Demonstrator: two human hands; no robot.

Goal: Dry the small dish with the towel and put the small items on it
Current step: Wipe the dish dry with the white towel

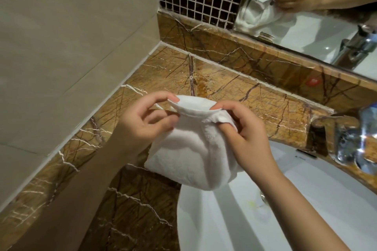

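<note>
I am watching my left hand pinching the left rim of the small dish, thumb on top and fingers curled beneath, holding it up off the marble counter. The dish is sitting between the two hands, tilted with its hollow facing away from me. The white towel is wrapping its underside and hanging below both hands, over the near edge of the sink. My right hand is gripping the dish's right rim through the towel, fingers bunching the cloth. Beyond the right hand the mirror is showing the shell-shaped dish, and the chrome faucet is standing to its right.
</note>
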